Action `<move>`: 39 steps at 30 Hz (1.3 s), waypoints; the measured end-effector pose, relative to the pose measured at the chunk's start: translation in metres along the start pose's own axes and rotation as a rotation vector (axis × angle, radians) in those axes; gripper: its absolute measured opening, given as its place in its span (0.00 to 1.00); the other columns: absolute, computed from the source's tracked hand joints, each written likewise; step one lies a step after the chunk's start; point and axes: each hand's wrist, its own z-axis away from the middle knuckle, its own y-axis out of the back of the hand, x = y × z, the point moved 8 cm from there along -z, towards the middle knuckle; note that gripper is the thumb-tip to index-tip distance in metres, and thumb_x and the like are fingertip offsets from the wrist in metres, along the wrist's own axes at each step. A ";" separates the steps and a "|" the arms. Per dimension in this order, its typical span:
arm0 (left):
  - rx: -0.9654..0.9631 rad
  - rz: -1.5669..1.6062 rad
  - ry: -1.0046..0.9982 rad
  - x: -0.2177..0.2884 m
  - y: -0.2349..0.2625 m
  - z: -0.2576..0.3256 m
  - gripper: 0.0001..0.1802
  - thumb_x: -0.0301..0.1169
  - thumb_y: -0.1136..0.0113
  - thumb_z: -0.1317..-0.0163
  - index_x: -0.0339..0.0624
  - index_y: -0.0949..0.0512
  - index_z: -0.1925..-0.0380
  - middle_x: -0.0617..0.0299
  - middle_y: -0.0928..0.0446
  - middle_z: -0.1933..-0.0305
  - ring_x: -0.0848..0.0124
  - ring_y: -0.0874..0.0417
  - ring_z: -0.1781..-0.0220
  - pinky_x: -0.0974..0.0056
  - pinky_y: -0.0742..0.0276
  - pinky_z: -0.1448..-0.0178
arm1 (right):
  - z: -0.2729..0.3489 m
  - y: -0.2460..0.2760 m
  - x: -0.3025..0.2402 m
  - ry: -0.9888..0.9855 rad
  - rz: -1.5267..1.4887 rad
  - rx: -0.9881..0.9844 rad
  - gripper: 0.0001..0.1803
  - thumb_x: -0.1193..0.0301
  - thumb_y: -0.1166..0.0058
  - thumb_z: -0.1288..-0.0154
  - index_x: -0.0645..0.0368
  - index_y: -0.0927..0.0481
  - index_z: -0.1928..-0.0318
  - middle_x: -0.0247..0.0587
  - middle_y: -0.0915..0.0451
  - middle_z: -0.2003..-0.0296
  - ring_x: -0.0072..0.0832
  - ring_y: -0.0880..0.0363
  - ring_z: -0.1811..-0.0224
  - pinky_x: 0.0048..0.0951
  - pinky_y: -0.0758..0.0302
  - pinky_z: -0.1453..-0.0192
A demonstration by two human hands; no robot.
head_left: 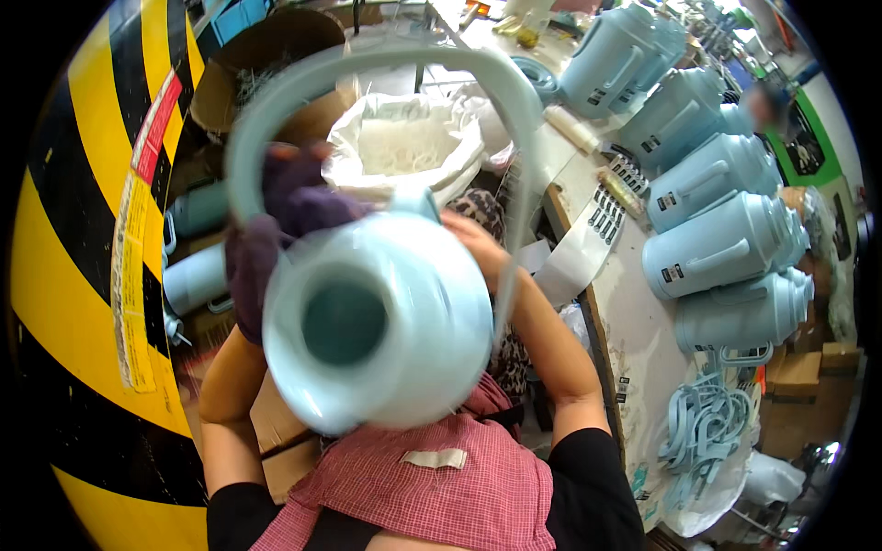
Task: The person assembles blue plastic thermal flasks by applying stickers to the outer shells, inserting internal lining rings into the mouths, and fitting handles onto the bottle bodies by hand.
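Observation:
A light blue thermos jug shell [441, 303] is held up before me, its round open mouth toward me and dark inside. A large pale blue carrying handle [386, 57] loops out beyond it, blurred at the right side. My left hand [299, 197], in a dark purple glove, grips the shell's left side; its fingers are partly blurred. My bare right hand [476, 243] is wrapped against the far right side, with its fingertips partly hidden behind the shell.
Several finished-looking blue jugs [703, 253] line the workbench [629, 358] at right, near a label strip [588, 230] and a pile of blue handles [703, 422]. A white sack [404, 142] stands ahead. A yellow-and-black striped panel [83, 275] rises close at left, beside more jugs [195, 280].

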 end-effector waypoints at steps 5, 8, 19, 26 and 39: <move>-0.260 -1.161 -0.525 -0.012 0.000 -0.014 0.32 0.44 0.26 0.41 0.46 0.24 0.40 0.53 0.26 0.33 0.52 0.29 0.27 0.41 0.35 0.23 | 0.065 0.082 0.067 -0.005 -0.560 0.466 0.24 0.65 0.47 0.20 0.68 0.26 0.33 0.48 0.18 0.42 0.33 0.14 0.46 0.36 0.15 0.42; -0.718 -1.565 -0.481 -0.084 0.014 0.042 0.24 0.39 0.27 0.44 0.54 0.18 0.46 0.62 0.22 0.37 0.56 0.26 0.29 0.40 0.39 0.20 | 0.201 0.103 0.022 0.417 -0.324 0.843 0.23 0.64 0.49 0.19 0.68 0.27 0.34 0.50 0.19 0.41 0.37 0.15 0.43 0.40 0.15 0.40; -0.467 -1.439 0.297 -0.270 0.055 -0.125 0.40 0.33 0.44 0.32 0.58 0.46 0.20 0.40 0.16 0.56 0.41 0.15 0.54 0.44 0.20 0.46 | 0.471 0.043 -0.082 0.947 0.773 1.822 0.27 0.71 0.52 0.17 0.66 0.37 0.25 0.48 0.34 0.25 0.42 0.31 0.26 0.43 0.28 0.24; -0.372 -1.194 0.665 -0.385 0.033 -0.392 0.47 0.28 0.40 0.38 0.58 0.46 0.18 0.45 0.17 0.51 0.57 0.14 0.55 0.54 0.19 0.57 | 0.497 0.109 -0.093 0.827 0.842 2.001 0.30 0.69 0.47 0.19 0.72 0.38 0.27 0.54 0.30 0.30 0.38 0.28 0.31 0.42 0.32 0.24; 0.177 -0.860 0.519 -0.358 0.190 0.131 0.18 0.37 0.44 0.25 0.37 0.18 0.45 0.44 0.15 0.44 0.52 0.13 0.44 0.56 0.19 0.40 | 0.152 0.053 -0.002 0.116 1.483 0.836 0.26 0.70 0.35 0.33 0.58 0.22 0.35 0.49 0.27 0.31 0.51 0.33 0.27 0.49 0.39 0.23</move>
